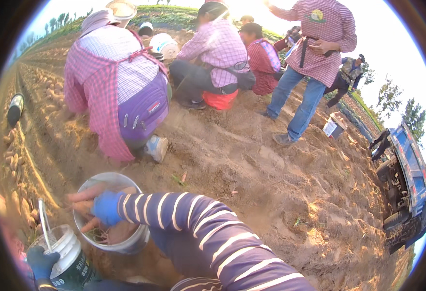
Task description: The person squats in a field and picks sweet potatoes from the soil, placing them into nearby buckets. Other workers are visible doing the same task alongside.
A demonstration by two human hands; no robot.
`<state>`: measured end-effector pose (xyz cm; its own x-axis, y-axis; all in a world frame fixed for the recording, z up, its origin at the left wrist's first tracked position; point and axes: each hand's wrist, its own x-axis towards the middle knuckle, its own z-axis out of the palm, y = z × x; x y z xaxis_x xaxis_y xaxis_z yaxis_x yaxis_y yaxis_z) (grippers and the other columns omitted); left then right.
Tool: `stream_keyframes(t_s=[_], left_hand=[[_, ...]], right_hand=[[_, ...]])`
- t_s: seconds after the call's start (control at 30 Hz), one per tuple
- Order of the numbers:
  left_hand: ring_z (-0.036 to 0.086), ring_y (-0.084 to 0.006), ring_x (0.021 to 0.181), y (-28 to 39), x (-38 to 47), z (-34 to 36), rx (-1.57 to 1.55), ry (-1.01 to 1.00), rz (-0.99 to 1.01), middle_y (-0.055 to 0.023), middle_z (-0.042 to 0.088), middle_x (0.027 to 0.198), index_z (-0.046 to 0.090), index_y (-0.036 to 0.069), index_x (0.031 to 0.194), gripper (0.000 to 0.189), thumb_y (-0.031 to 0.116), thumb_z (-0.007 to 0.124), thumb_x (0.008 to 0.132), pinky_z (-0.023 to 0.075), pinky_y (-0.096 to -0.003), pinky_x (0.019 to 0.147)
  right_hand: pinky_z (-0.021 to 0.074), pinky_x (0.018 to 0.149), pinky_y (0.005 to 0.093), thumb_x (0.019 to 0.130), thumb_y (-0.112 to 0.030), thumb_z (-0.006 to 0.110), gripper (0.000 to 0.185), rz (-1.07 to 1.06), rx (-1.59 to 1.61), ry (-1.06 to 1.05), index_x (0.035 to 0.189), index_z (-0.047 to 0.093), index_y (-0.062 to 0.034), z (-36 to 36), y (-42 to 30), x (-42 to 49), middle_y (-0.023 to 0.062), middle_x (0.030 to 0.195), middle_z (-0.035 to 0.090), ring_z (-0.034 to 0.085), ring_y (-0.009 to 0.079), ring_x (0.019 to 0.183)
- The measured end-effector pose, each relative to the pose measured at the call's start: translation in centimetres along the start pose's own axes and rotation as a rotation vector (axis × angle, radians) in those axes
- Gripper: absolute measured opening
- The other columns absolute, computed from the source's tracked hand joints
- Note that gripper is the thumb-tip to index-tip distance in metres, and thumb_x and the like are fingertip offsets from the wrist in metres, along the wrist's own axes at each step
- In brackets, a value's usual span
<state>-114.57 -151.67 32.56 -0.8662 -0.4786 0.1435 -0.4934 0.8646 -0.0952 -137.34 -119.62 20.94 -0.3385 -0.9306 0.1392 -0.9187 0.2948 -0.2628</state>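
My right hand (107, 209), in a blue glove under a striped sleeve, reaches over a white plastic bucket (140, 240). Reddish-brown sweet potatoes (85, 194) stick out from its grip across the bucket's left rim, slightly blurred. More roots and thin stalks lie inside that bucket, partly hidden by the hand. At the lower left, my left hand (42, 262), in a dark blue glove, grips the rim of a second bucket (69, 251), white with a dark printed label. This bucket's handle (43, 222) stands up, and its inside is only partly seen.
Sweet potatoes (14, 162) lie in rows at left near a tipped bucket (15, 109). A person in a purple waist bag (144, 105) crouches ahead; others sit or stand beyond. Another bucket (335, 125) stands on the loose soil (271, 174). A blue truck (411, 171) is at right.
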Motion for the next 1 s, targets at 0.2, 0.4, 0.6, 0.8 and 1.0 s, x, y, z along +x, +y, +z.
stream_keyframes(t_s=[0.2,0.4,0.6,0.8,1.0], left_hand=[[0.071,-0.0296,0.061,-5.7,-12.9,-7.0,-0.223,-0.429,-0.293,-0.0206,0.071,0.067,0.074,-0.007,0.080,0.049,0.038,0.087,0.067,0.0567,-0.0426,0.062],[0.075,-0.0241,0.087,0.6,-23.1,-6.0,-0.399,-0.662,-0.545,-0.0147,0.077,0.093,0.074,-0.001,0.115,0.054,0.038,0.086,0.079,0.0587,-0.0372,0.082],[0.073,-0.0291,0.087,2.2,-26.1,-3.9,-0.294,-0.690,-0.386,-0.0093,0.076,0.094,0.073,0.011,0.117,0.036,0.035,0.077,0.090,0.0579,-0.0405,0.080],[0.071,-0.0273,0.080,2.0,-25.3,-1.3,-0.239,-0.728,0.007,-0.0104,0.072,0.083,0.072,0.012,0.116,0.031,0.021,0.071,0.086,0.0567,-0.0418,0.076],[0.060,-0.0141,0.077,1.1,-29.9,2.3,-0.369,-0.627,0.115,0.0020,0.063,0.092,0.065,0.008,0.121,0.047,0.039,0.063,0.086,0.0487,-0.0332,0.068]], right_hand=[[0.0521,0.072,0.0482,0.079,-0.025,0.070,0.013,-0.171,0.079,0.073,0.080,0.074,-0.0136,-1.3,-1.6,-1.2,0.0091,0.086,0.075,0.073,0.0327,0.088],[0.0472,0.091,0.0466,0.090,-0.037,0.069,0.039,-0.385,0.046,0.118,0.113,0.068,-0.0057,-3.5,-4.8,-1.3,0.0141,0.107,0.067,0.066,0.0308,0.103],[0.0477,0.094,0.0436,0.084,-0.031,0.073,0.059,-0.483,0.004,0.088,0.134,0.056,-0.0051,-1.3,-8.1,-2.4,0.0137,0.114,0.063,0.063,0.0300,0.108],[0.0483,0.103,0.0491,0.081,-0.015,0.070,0.058,-0.432,-0.003,-0.043,0.136,0.058,-0.0032,1.2,-7.4,-4.0,0.0235,0.132,0.057,0.061,0.0377,0.115],[0.0521,0.098,0.0596,0.083,-0.017,0.068,0.051,-0.428,0.069,-0.132,0.132,0.063,-0.0068,3.1,-7.3,-4.3,0.0313,0.134,0.055,0.059,0.0456,0.118]])
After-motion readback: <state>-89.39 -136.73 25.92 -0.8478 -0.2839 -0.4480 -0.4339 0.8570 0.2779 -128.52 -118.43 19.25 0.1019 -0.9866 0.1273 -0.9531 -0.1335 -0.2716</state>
